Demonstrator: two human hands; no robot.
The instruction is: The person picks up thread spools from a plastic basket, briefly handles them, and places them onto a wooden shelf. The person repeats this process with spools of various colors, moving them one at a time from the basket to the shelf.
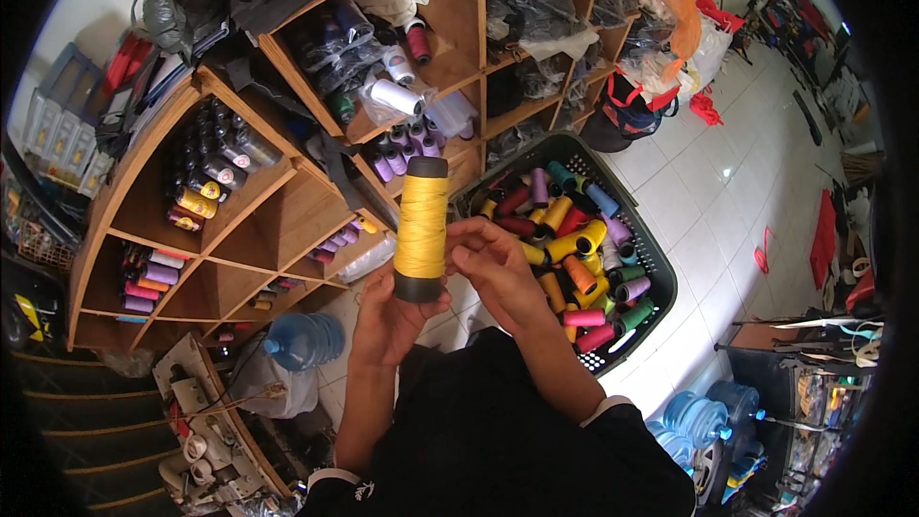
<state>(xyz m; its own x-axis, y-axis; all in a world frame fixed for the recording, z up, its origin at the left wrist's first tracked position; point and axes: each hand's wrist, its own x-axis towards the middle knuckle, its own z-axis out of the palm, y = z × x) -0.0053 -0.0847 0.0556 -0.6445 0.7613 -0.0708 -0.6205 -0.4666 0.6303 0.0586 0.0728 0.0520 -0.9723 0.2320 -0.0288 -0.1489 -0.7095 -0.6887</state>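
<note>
A tall spool of yellow thread (422, 225) with black ends stands upright in front of me. My left hand (385, 324) is closed around its lower end and holds it up. Close beside the spool's right side is my right hand (503, 273), with thumb and fingers pinched together. Whatever those fingertips may hold is too fine to make out. Past my right hand sits a dark plastic basket (661, 244) with many thread spools in it, among them a pink spool (595, 338) and an orange spool (578, 274).
A wooden cubbyhole shelf (258, 266) holds purple spools (390, 164), dark spools and plastic-wrapped bundles. A blue water bottle (304, 341) stands at the left, and more blue bottles (696, 418) at the lower right. Bags (704, 48) lie beyond the basket on the white tiled floor (737, 172).
</note>
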